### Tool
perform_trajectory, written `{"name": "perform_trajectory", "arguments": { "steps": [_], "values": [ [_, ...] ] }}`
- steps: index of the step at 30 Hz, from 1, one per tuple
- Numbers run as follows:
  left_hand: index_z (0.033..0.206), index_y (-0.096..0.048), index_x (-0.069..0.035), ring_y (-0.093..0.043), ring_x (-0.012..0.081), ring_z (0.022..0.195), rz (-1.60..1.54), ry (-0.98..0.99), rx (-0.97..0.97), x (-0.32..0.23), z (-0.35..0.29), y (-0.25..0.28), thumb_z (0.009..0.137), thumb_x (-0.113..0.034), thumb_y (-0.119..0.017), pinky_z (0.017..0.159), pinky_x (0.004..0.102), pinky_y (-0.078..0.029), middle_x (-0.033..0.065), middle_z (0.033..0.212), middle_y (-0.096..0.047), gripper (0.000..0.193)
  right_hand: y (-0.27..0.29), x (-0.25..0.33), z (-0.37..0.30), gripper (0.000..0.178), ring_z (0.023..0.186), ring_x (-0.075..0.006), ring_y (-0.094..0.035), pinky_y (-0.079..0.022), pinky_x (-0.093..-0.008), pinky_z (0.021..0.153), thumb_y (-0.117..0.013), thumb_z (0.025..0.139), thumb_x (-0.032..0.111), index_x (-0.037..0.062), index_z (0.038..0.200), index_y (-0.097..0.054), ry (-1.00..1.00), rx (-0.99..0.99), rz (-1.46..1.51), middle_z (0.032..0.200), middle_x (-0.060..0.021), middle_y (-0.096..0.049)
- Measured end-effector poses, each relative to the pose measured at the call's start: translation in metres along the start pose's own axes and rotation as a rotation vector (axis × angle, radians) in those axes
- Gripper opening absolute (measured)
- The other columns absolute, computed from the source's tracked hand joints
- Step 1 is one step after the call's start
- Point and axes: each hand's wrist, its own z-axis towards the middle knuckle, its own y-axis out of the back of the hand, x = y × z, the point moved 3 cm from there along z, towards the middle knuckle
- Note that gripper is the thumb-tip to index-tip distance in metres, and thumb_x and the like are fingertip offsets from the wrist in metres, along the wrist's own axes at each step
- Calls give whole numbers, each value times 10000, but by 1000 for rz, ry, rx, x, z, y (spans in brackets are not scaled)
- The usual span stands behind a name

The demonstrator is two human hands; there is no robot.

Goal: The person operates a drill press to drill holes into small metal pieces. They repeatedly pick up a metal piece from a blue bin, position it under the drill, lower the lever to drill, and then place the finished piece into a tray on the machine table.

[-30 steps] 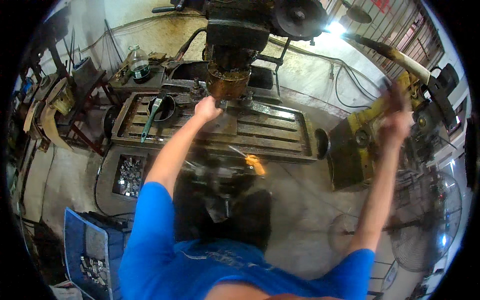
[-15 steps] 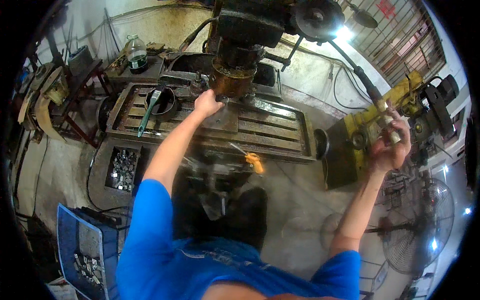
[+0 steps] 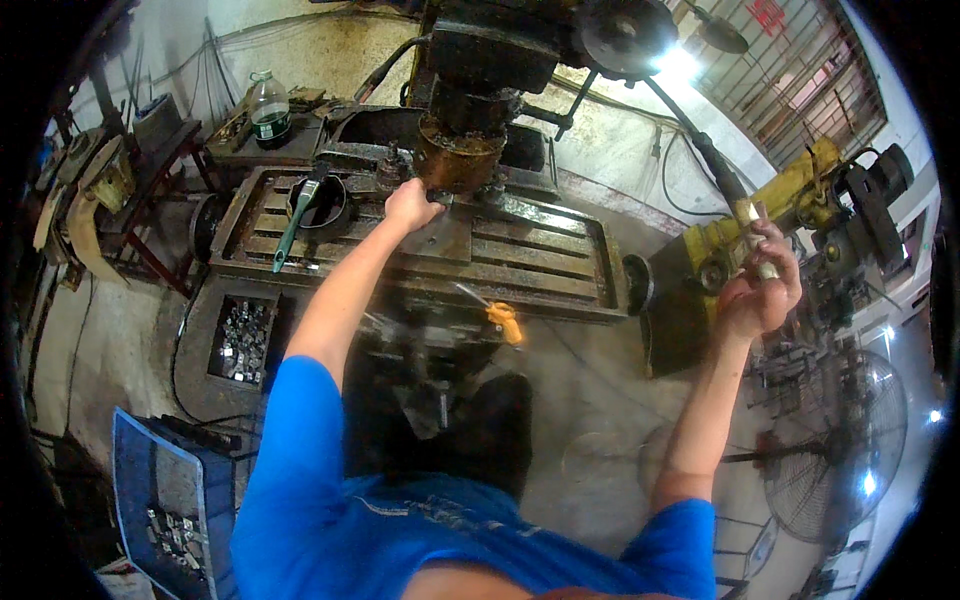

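Observation:
My right hand (image 3: 762,290) is wrapped round the pale grip of a long lever (image 3: 708,150) that slants down from the machine head (image 3: 490,55). My left hand (image 3: 410,207) reaches beneath the dark, oily spindle housing (image 3: 458,155), its fingers closed at a metal block on the machine bed; what they grip is hidden. The slotted machine bed (image 3: 545,262) spreads under it. Left of that hand, a green-handled brush (image 3: 290,232) leans across a round dark container (image 3: 330,205) on the bed. An orange air blow gun (image 3: 504,322) hangs at the bed's front edge.
A bin of small metal parts (image 3: 243,338) stands at left, with a blue crate (image 3: 160,455) of more parts below it. A plastic bottle (image 3: 270,110) sits at the back left. A yellow machine (image 3: 700,265) and a caged fan (image 3: 835,450) are on the right.
My right hand and the lever have shifted slightly left. My left hand stays beneath the spindle, and the brush and blow gun keep their places.

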Motion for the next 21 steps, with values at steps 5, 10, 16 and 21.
{"name": "perform_trajectory", "arguments": {
  "steps": [5, 10, 16, 21],
  "values": [
    [930, -581, 0, -593, 322, 889, -5, -18, 29, 1, 0, 1, 613, -326, -728, 761, 397, -473, 180, 890, -628, 477, 1, -5, -12, 284, 847, -283, -558, -278, -565, 982, -510, 687, 231, -37, 751, -580, 17, 5, 64, 745, -130, -563],
    [948, -588, 24, -622, 238, 618, -258, -131, 47, 5, -7, 6, 659, -213, -685, 597, 347, -493, 146, 719, -632, 385, -3, -3, -13, 288, 878, -295, -535, -255, -569, 996, -462, 639, 200, -33, 769, -571, 17, -17, 66, 743, -132, -544],
    [1075, -543, 67, -550, 152, 430, -435, -213, 131, 24, -47, 35, 704, -104, -644, 440, 284, -451, 127, 646, -609, 421, -5, -6, -24, 261, 853, -282, -537, -248, -570, 996, -466, 630, 182, -25, 742, -578, 21, -31, 99, 714, -118, -548],
    [1108, -518, 80, -500, 98, 431, -454, -173, 312, 31, -95, 67, 771, -73, -623, 394, 252, -409, 103, 710, -608, 385, -5, -10, -34, 252, 834, -272, -538, -235, -573, 1001, -478, 623, 184, -21, 720, -589, -15, -86, 142, 695, -99, -551]
  ]
}}
